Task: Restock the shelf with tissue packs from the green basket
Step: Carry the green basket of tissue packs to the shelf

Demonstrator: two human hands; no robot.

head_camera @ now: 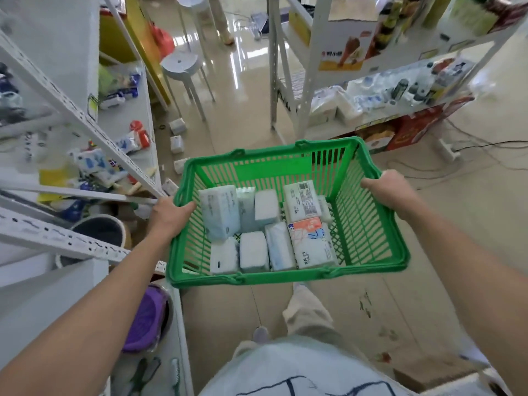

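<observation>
I hold a green plastic basket (368, 224) in front of me above the floor. My left hand (168, 214) grips its left rim and my right hand (391, 192) grips its right rim. Several tissue packs lie inside, among them a pale blue pack (220, 215), a white pack (253, 251) and a pack with an orange patch (311, 241). A white metal shelf (85, 121) stands to my left, with loose tissue packs (97, 164) and other goods scattered on it.
Small tissue packs (177, 144) lie on the floor beside the left shelf. White stools (183, 67) stand ahead in the aisle. A second white shelf (371, 81) with boxes stands at the right, with cables (471, 150) on the floor. A purple bowl (145, 321) sits low at left.
</observation>
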